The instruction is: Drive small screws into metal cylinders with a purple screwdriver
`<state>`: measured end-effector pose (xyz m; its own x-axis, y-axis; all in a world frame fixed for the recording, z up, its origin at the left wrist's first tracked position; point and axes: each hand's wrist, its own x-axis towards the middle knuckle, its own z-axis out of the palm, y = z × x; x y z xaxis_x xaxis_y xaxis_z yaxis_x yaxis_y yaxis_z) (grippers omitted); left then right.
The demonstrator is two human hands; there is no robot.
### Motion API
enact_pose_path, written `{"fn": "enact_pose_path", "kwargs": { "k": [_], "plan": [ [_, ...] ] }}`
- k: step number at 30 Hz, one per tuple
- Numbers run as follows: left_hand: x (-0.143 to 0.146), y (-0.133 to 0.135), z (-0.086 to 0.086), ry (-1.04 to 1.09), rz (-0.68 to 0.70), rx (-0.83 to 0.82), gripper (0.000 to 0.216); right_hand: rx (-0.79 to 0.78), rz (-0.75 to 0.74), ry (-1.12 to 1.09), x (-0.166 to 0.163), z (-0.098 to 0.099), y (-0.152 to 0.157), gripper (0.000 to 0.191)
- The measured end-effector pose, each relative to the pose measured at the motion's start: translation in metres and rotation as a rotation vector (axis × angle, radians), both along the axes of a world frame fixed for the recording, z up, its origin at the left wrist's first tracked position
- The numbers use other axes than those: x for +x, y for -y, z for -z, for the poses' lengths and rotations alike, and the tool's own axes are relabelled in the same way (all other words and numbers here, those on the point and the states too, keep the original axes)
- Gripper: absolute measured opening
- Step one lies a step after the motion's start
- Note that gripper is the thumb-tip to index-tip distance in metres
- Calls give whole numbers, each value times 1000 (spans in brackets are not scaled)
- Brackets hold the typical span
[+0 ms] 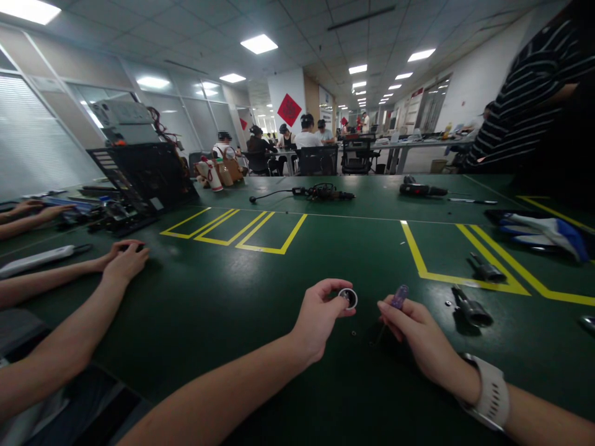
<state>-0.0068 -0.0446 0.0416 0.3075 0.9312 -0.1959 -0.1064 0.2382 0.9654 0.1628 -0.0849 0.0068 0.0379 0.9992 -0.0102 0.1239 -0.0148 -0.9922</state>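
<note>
My left hand [323, 316] is closed around a small round metal part [348, 300], its hollow, bright-rimmed end turned toward me. A short distance to the right, my right hand [413, 328] pinches a small screwdriver [400, 297] by its translucent purple handle. The thin shaft slants down toward the green table [260, 297]; its tip is hard to make out. Beyond my right hand lie two dark metal parts with cup-shaped ends, a nearer one [475, 313] and a farther one [488, 271]. Tiny bits, such as a small ring [354, 333], rest near my hands.
Another person's hands [125, 257] rest on the table at left, near a black frame with boxes [144, 173]. A cabled tool [320, 192], a power drill [421, 188] and gloves [548, 232] lie farther back. Yellow tape [260, 249] marks the tabletop. Someone in stripes stands at right.
</note>
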Motion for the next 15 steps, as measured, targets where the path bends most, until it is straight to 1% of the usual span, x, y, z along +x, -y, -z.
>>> {"fn": "enact_pose_path", "kwargs": {
  "k": [7, 10, 15],
  "plan": [
    [1, 1, -1, -9, 6, -11, 20, 14, 14, 46, -1, 1, 0, 37],
    [3, 4, -3, -15, 5, -17, 19, 32, -21, 102, -2, -2, 1, 38],
    [4, 6, -4, -20, 28, -24, 20, 78, -128, 228, -1, -16, 3, 38]
  ]
}}
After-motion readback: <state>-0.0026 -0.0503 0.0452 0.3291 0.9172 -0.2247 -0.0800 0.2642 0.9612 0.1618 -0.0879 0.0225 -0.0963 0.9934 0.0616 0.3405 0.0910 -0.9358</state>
